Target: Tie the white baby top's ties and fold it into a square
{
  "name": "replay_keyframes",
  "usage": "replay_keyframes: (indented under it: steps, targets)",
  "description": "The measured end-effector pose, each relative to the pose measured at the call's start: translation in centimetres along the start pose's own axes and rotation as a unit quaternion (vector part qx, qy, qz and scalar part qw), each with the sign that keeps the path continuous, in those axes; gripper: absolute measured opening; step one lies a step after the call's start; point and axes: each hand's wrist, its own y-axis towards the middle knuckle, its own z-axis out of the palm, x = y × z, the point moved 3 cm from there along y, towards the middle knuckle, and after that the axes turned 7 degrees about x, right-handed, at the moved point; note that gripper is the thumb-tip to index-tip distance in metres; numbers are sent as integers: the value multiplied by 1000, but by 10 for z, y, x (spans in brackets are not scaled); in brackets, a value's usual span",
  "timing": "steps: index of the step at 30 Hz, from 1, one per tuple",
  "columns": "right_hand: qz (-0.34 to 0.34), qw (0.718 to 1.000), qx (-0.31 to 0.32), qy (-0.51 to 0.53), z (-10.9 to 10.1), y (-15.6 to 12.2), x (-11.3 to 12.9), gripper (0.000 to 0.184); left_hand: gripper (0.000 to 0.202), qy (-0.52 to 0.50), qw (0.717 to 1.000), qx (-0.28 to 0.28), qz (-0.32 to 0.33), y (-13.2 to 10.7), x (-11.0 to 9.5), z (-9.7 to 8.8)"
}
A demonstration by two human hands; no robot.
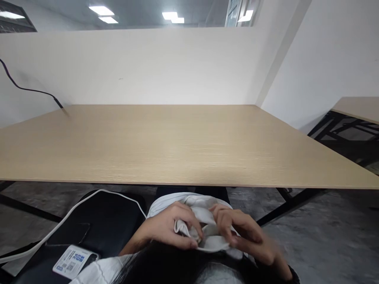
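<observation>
Bunched white cloth (211, 241) lies over my lap, below the front edge of the table. The fingers of my left hand (173, 225) are curled round a folded bit of it, thumb along the near side. Opposite, my right hand (241, 228) pinches the cloth's other side between thumb and fingers. A small hollow shows in the fabric between the two hands. Whether the cloth is part of a worn garment I cannot tell. Dark hair hides the area just below the hands.
The wooden table (183, 146) stretches ahead to a white partition (166, 67). On the left, a black chair seat (109, 217) carries a white printed card (74, 261) and a white cable (79, 203). A black cable (32, 90) hangs at the far left.
</observation>
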Motion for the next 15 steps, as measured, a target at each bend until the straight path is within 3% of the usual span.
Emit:
replay_keyframes:
  steps: [3,6,8,10,13,15]
  targets:
    - [-46,993,-11,111,-11,-8,-12,29,56,-12,998,47,32,-4,-7,-9]
    - [-25,985,-101,135,-28,-13,-34,21,84,-7,1000,20,20,-12,-2,-21]
    - [42,979,-153,127,-41,-16,-49,20,84,-18,999,-9,-28,-21,9,-28]
    - [125,971,-167,118,-52,-21,-60,25,75,-48,993,-46,-97,-32,24,-34]
    - [217,962,-146,84,-64,-31,-71,36,71,-95,973,-86,-191,-44,44,-41]
    - [246,962,-110,43,-67,-34,-78,42,64,-90,968,-78,-222,-45,51,-42]
